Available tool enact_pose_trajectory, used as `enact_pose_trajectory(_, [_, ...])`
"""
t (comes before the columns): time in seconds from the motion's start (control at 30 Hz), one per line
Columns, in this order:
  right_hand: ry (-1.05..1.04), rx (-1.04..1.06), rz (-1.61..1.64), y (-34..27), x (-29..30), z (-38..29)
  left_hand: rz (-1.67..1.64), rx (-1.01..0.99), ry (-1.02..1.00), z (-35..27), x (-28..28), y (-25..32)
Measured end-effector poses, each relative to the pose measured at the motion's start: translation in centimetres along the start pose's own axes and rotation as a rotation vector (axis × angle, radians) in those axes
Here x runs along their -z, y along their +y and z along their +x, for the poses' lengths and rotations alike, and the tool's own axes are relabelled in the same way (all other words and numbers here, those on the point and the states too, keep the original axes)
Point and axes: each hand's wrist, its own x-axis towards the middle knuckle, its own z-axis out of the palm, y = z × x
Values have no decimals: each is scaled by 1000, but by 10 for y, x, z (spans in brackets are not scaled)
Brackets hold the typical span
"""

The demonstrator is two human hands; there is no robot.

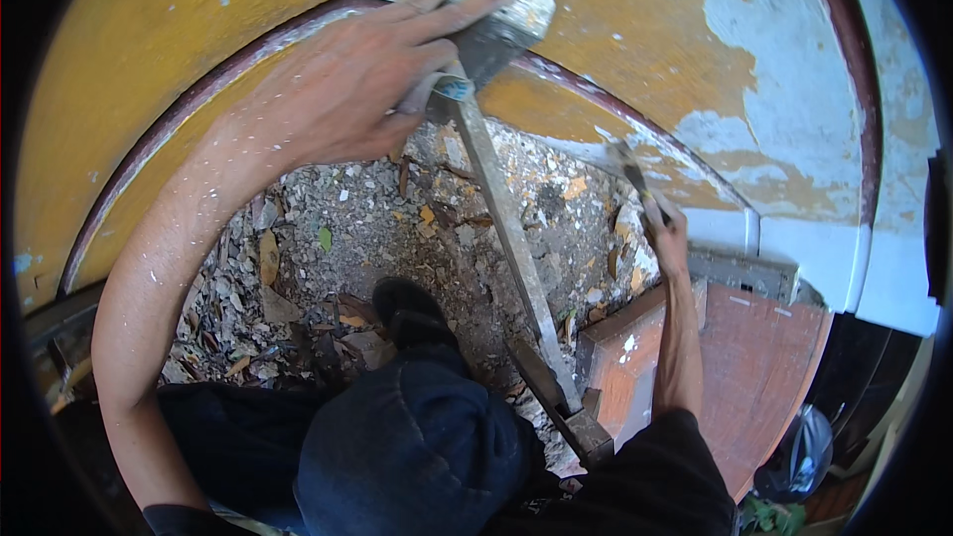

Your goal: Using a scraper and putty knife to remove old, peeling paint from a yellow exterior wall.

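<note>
My left hand [357, 82], flecked with white, reaches across the upper middle and rests on a paint-spattered block [521, 11]. Its fingers lie over the top while the thumb bends around the near side. A small pale piece with blue marks [453, 87] shows beside the thumb. From under the block a long, narrow bar [510, 238] runs down towards me. To the right, my right hand [665, 227] grips a scraper-like tool [633, 170]. The tool's tip is at the lower part of the yellow wall [648, 52], where paint has come off in pale patches.
Paint chips, rubble and dry leaves cover the ground [357, 238] around my dark shoe [408, 305]. A dark maroon moulding [625, 115] crosses the wall. Reddish-brown wooden panels [752, 357] lie at the right, near a dark plastic bag [797, 454]. A dark cap [409, 447] fills the lower middle.
</note>
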Motion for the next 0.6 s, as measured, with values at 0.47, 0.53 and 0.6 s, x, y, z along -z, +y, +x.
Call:
enact_pose_trajectory(0.47, [69,396,-36,-37,-141,23,16,4,8,-3,1,2])
enact_pose_trajectory(0.53, [43,263,9,-40,-140,11,16,27,-30,-5,3,-1])
enact_pose_trajectory(0.6, [23,45,-19,-37,-123,2,-9,39,-48,-2,1,0])
